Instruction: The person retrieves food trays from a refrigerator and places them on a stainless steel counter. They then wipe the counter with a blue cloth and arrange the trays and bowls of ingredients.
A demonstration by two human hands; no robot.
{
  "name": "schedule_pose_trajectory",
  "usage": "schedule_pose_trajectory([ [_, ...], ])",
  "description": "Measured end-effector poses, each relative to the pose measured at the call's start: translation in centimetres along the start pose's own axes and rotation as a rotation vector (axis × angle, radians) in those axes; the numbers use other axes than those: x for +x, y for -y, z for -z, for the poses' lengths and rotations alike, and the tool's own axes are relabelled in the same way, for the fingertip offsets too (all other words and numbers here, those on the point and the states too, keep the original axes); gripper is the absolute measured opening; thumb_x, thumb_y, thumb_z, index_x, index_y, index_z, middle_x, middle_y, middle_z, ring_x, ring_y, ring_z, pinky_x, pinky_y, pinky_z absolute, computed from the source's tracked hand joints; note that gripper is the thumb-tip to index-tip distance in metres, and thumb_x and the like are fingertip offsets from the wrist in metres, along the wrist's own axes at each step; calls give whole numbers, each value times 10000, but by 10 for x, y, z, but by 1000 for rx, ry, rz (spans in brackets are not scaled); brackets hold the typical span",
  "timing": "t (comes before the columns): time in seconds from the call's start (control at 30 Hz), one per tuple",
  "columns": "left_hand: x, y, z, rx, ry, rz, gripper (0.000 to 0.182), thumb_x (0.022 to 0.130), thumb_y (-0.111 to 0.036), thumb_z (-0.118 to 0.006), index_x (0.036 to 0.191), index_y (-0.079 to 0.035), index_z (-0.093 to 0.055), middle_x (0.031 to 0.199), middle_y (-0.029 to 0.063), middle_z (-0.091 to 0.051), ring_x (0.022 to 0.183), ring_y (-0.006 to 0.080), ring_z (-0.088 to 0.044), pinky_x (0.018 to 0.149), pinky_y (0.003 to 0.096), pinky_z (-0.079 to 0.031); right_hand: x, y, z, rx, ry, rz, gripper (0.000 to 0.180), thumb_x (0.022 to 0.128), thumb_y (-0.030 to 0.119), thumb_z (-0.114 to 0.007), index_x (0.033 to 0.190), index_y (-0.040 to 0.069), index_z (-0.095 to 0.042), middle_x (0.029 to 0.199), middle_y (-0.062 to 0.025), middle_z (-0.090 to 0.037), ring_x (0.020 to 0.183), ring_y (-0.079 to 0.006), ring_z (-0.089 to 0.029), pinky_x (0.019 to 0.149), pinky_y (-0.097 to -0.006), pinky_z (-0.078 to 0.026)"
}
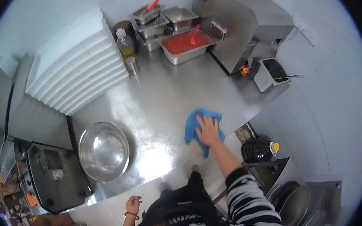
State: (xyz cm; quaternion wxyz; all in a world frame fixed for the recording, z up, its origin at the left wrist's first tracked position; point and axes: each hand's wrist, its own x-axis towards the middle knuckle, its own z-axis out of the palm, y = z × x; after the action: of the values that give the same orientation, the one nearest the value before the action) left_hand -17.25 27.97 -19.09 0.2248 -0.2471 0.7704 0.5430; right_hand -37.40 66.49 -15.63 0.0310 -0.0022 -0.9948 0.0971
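My right hand [208, 131] lies palm down with spread fingers on a blue cloth [193, 127], pressing it against the stainless steel worktop [162, 101] near its front edge. The cloth is crumpled, and one corner hangs over that edge. Beside my body, below the worktop's front edge, my left hand [133, 202] hangs with loosely bent fingers and nothing visible in it. A red band circles that wrist. The large steel mixing bowl [104, 151] on the worktop's left holds no visible food.
Stacked white foam boxes [78, 71] stand at left, beside an oil bottle [126, 45]. Behind are steel pans [151, 28], one pan of red sauce [183, 44] with a red spoon, and a steel machine [230, 27]. A dark sauce jug [258, 149] stands at right.
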Motion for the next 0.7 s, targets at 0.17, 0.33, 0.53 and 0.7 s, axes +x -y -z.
schedule_pose_trajectory([
  [0.17,-33,-17,-43,-54,62,62,162,806,-161,-416,826,-30,-510,793,55,-566,661,124,-554,544,206,-416,103,-75,16,2,128,-119,492,762,283,-415,1209,161,-247,1249,-108,-229,1153,-249,-206,910,-452,-197],
  [0.33,-41,-28,-82,-85,162,28,161,804,-140,-418,834,-25,-526,771,56,-563,655,106,-542,561,208,-422,81,-49,8,5,40,11,494,743,217,-421,1187,65,-266,1239,-142,-235,1159,-258,-195,908,-465,-184],
  [0.53,1,-90,-105,53,240,-60,139,799,-127,-421,849,-34,-512,820,62,-562,686,131,-556,578,223,-421,-44,-41,10,307,105,575,392,660,83,-475,1049,105,-437,1153,-112,-369,1097,-228,-314,880,-377,-266],
  [0.7,22,-100,-101,30,209,-89,128,804,-151,-422,831,-56,-503,846,53,-558,699,138,-562,552,212,-418,-60,-135,25,711,-138,-43,221,622,-39,-413,763,58,-552,919,-124,-508,859,-240,-472,783,-293,-339],
])
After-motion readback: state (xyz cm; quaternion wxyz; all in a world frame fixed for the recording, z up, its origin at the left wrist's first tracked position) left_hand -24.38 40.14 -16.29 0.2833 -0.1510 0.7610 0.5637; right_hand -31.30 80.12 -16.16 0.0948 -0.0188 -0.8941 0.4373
